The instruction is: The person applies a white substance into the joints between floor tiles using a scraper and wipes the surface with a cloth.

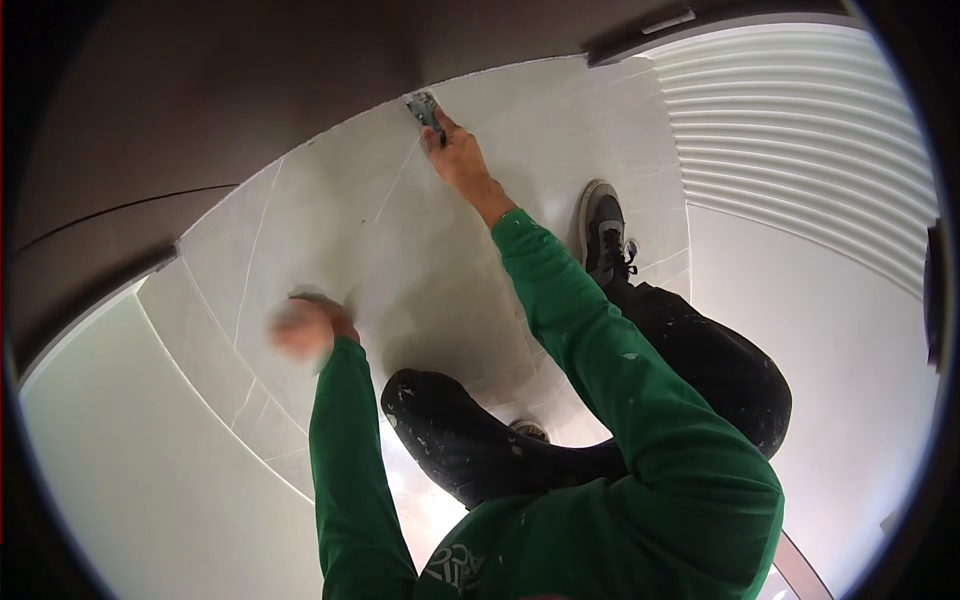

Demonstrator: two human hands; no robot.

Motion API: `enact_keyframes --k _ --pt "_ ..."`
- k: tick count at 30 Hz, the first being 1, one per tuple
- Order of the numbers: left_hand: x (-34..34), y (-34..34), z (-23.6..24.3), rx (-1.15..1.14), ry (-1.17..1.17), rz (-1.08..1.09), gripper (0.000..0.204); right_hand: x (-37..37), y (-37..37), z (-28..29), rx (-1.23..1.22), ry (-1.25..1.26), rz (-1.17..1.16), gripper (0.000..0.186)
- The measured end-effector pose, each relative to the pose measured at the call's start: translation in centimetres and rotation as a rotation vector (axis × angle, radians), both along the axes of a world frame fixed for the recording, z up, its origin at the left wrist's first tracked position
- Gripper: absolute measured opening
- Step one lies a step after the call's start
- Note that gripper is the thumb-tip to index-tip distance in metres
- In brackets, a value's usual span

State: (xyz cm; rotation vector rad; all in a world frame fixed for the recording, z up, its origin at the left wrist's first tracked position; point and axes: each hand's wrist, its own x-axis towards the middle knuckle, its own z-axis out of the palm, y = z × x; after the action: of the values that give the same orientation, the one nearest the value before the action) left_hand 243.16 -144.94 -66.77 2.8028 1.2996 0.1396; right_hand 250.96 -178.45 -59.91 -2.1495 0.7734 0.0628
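My right hand (455,155) grips a small grey metal tool, apparently a scraper (425,110), at the seam where the light, veined tile floor (300,210) meets a dark brown surface (250,80) above it. Pale residue shows around the tool's far end. My left hand (305,325) is lower on the left, over the tiles, smeared by motion, so its fingers cannot be made out. Both arms are in green sleeves.
White walls (100,440) flank the floor, the right one with a ribbed section (780,140). Dark frame edges (720,22) border the top. My bent, paint-spotted legs (720,380) and a sneaker (605,225) are below and right of my right hand.
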Motion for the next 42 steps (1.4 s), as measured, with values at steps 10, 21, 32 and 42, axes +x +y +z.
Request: enact_keyframes --k 10,21,32,42 --pt "0.3 0.1 1.0 -0.074 -0.009 0.003 0.086 0.4 -0.2 -0.2 0.006 -0.096 -0.019 0.052" --pt "-0.3 0.7 0.7 -0.043 -0.003 -0.011 0.086 0.4 -0.2 0.0 0.008 -0.062 0.005 0.058" --pt "0.4 0.1 1.5 -0.064 -0.030 0.019 0.088 -0.9 -0.9 0.8 0.503 -0.030 -0.195 0.046" --pt "0.2 0.3 0.9 -0.048 -0.029 0.007 0.088 -7.0 -1.1 -0.5 0.650 -0.108 -0.250 0.029"
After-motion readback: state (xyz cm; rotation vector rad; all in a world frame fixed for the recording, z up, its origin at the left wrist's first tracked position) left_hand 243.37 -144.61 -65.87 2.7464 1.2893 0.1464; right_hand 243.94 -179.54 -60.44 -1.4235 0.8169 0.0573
